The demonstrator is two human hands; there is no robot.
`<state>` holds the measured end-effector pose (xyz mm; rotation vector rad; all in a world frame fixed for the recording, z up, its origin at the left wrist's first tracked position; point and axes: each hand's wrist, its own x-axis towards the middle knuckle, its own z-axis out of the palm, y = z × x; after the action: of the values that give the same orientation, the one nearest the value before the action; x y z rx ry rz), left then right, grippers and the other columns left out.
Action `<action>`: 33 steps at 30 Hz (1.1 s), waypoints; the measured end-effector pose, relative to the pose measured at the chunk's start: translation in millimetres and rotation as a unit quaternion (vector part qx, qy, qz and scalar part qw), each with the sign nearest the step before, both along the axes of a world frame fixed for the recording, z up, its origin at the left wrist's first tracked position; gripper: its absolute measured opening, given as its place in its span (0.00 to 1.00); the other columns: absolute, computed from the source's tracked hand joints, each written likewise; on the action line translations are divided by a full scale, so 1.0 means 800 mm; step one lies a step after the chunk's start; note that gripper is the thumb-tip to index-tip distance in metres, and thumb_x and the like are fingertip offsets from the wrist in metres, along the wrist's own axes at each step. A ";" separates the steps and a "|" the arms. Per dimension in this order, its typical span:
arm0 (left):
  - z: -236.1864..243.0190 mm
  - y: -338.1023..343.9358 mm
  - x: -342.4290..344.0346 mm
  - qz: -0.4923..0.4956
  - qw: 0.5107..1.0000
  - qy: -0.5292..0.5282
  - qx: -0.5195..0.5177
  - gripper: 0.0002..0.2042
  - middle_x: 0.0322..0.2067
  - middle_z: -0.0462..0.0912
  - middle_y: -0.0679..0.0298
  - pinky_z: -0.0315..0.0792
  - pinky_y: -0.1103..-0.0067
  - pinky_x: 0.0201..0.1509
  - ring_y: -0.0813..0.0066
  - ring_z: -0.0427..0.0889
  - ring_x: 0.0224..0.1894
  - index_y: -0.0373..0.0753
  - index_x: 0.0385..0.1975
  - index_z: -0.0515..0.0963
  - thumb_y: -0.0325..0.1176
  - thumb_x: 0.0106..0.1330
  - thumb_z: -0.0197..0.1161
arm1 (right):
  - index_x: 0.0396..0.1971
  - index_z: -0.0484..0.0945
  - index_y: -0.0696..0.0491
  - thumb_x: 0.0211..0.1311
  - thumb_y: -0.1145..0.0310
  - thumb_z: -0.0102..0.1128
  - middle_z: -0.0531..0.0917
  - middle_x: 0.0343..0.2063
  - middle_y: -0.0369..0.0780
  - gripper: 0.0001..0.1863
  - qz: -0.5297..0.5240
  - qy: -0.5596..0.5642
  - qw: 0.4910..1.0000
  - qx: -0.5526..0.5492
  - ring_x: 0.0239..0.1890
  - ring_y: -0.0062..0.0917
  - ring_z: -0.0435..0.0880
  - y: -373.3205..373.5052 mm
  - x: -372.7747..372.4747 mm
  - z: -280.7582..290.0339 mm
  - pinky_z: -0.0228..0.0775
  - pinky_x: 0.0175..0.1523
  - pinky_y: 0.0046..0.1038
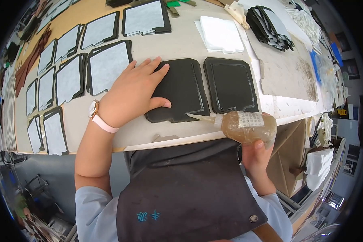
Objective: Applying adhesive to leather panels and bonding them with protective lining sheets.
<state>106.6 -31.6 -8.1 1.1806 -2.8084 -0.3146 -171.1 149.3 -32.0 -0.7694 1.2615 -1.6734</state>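
My left hand [137, 88] lies with spread fingers on a black cut panel [177, 80], pressing its left part. My right hand [259, 155] grips a translucent squeeze bottle of amber liquid [248, 129], whose nozzle tip touches the lower edge of that panel. A shiny line runs along the panel's right and lower edges. Beside it to the right lies a second black panel [230, 86] with a similar glossy line around its edges.
Piles of black pieces topped with pale sheets [103, 30] cover the table's left. White squares [220, 34], a black stack [270, 30] and a stained board [288, 76] lie behind and right. A cardboard box [290, 161] stands below the front edge [169, 141].
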 end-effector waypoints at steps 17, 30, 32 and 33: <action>0.015 -0.026 0.041 0.078 0.990 0.102 0.056 0.15 0.45 0.84 0.54 0.74 0.69 0.53 0.54 0.80 0.48 0.36 0.47 0.81 0.27 0.58 0.67 | 0.69 0.56 0.57 0.70 0.50 0.55 0.64 0.67 0.50 0.37 0.100 -0.358 0.926 -0.066 0.69 0.43 0.64 -0.054 -0.017 0.013 0.66 0.69 0.50; 0.002 -0.034 0.039 0.092 0.986 0.139 -0.006 0.11 0.36 0.83 0.57 0.73 0.68 0.50 0.55 0.79 0.44 0.35 0.39 0.81 0.25 0.56 0.68 | 0.63 0.55 0.55 0.64 0.69 0.64 0.70 0.56 0.47 0.33 -0.023 -0.031 0.999 -0.020 0.59 0.36 0.76 -0.103 0.016 0.009 0.73 0.63 0.44; 0.001 -0.034 0.041 0.089 0.986 0.136 -0.022 0.10 0.36 0.83 0.57 0.73 0.68 0.50 0.56 0.79 0.43 0.35 0.39 0.81 0.25 0.56 0.68 | 0.63 0.55 0.55 0.64 0.69 0.65 0.70 0.57 0.47 0.34 -0.018 -0.033 0.999 -0.017 0.59 0.36 0.75 -0.104 0.017 0.009 0.73 0.63 0.44; 0.000 -0.035 0.041 0.091 0.986 0.136 -0.022 0.10 0.36 0.83 0.57 0.73 0.68 0.50 0.56 0.79 0.43 0.35 0.39 0.81 0.25 0.56 0.68 | 0.63 0.54 0.54 0.64 0.70 0.65 0.69 0.57 0.46 0.34 -0.014 -0.035 0.999 -0.016 0.60 0.35 0.75 -0.104 0.017 0.009 0.73 0.63 0.43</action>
<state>139.5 -59.3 -7.9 1.2669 -2.4446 -0.3676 -157.6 66.3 -25.2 -0.7080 1.2052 -1.7324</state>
